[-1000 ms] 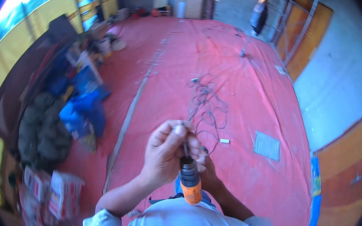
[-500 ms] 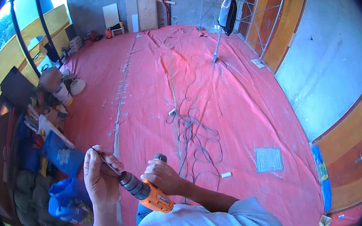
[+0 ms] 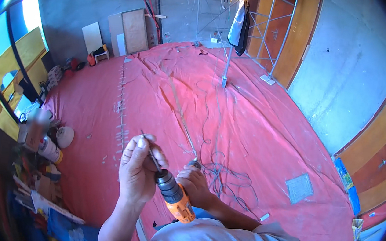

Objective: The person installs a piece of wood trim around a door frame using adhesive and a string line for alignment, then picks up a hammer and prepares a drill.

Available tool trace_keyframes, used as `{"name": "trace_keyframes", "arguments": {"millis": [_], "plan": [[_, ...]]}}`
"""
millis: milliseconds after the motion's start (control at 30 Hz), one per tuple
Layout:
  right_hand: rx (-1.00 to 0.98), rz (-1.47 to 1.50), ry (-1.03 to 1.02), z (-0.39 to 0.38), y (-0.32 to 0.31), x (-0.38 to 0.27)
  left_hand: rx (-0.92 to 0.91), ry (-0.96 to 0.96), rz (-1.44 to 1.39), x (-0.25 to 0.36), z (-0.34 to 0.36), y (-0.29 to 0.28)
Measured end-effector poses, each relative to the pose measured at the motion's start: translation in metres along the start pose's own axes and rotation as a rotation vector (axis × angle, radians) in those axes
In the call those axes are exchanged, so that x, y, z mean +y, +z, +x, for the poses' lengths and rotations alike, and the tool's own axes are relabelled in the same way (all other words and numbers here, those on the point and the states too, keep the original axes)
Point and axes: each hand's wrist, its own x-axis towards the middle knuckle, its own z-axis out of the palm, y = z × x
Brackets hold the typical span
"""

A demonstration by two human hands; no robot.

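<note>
An orange and black cordless drill (image 3: 180, 205) is held in front of my body, its chuck pointing up and to the left. My right hand (image 3: 194, 185) is wrapped round its handle, with the dark end of the grip showing beyond the fingers. A long thin drill bit (image 3: 154, 159) sticks out of the chuck. Along that bit, the thumb and fingers of my left hand (image 3: 136, 171) are closed in a pinch. Whether the chuck is tight on the bit cannot be seen.
Wrinkled red sheeting (image 3: 157, 102) covers the floor, with a tangled dark cable (image 3: 229, 176) beyond my right hand. Metal scaffolding (image 3: 269, 39) stands at the back right, near a hanging dark garment (image 3: 243, 31). Boards (image 3: 135, 30) lean on the far wall; clutter lines the left side.
My view has tilted up. Both hands and the drill appear farther right and a little higher; the left hand is still pinching the bit, the right still gripping the handle.
</note>
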Motion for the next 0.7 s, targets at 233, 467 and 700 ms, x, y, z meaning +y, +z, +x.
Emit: {"name": "trace_keyframes", "arguments": {"millis": [233,467,700], "plan": [[0.055,-0.070,0.016,0.092,0.114,0.183,-0.070,-0.093,0.041,-0.004,0.225,-0.093],[-0.019,0.016,0.045,0.217,0.235,0.355,0.053,-0.018,0.020,0.019,0.444,-0.176],[0.039,-0.069,0.027,0.329,0.343,0.522,-0.043,0.003,0.038,0.032,0.662,-0.252]]}}
